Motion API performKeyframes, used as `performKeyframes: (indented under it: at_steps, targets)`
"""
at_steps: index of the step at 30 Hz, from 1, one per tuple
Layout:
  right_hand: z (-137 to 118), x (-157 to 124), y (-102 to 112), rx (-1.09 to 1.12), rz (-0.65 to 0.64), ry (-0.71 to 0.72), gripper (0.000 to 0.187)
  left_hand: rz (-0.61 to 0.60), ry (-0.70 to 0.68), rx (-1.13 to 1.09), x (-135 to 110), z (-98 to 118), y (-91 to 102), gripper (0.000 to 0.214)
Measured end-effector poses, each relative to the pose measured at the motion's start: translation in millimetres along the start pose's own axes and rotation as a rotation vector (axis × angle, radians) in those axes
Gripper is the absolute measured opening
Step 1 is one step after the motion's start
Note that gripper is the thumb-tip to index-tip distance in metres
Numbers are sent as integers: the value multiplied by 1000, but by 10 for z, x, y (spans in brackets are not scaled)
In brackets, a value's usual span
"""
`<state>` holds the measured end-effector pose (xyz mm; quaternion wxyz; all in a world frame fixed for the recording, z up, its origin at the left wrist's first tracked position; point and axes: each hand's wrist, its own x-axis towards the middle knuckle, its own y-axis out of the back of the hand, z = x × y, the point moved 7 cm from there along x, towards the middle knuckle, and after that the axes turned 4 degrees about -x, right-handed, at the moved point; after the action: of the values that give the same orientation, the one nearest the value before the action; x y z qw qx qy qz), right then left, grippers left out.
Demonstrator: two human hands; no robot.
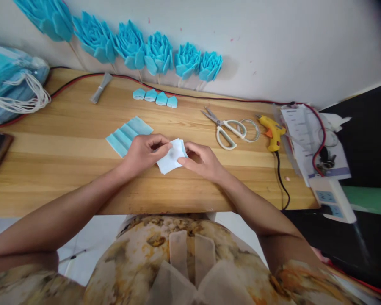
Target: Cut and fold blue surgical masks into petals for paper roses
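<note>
Both of my hands meet over the middle of the wooden table (66,169). My left hand (142,151) pinches the left edge of a pale folded mask piece (171,157). My right hand (201,160) grips the same piece from the right, fingers curled on it. The piece is white-blue and folded into layers. Just behind my left hand lies a pleated blue mask sheet (127,133), flat on the table.
Several blue paper flowers (158,53) lean on the wall, with several small folded blue petals (155,97) below. White scissors (225,129), a tape ring (252,129), a yellow glue gun (273,132), a power strip (332,199) and papers sit right. A bag of masks (9,84) lies far left.
</note>
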<state>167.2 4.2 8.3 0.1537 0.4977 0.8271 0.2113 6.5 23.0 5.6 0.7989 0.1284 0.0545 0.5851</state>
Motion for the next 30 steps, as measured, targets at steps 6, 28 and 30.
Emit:
performKeyframes:
  at_steps: [6, 28, 30]
  targets:
    - [209, 75, 55, 112, 150, -61, 37, 83, -68, -3, 34, 5, 57, 27]
    - [243, 117, 514, -505, 275, -222, 67, 244, -137, 580, 228, -73, 748, 26]
    - [120, 22, 646, -560, 332, -170, 61, 149, -134, 746, 140, -68, 649, 26]
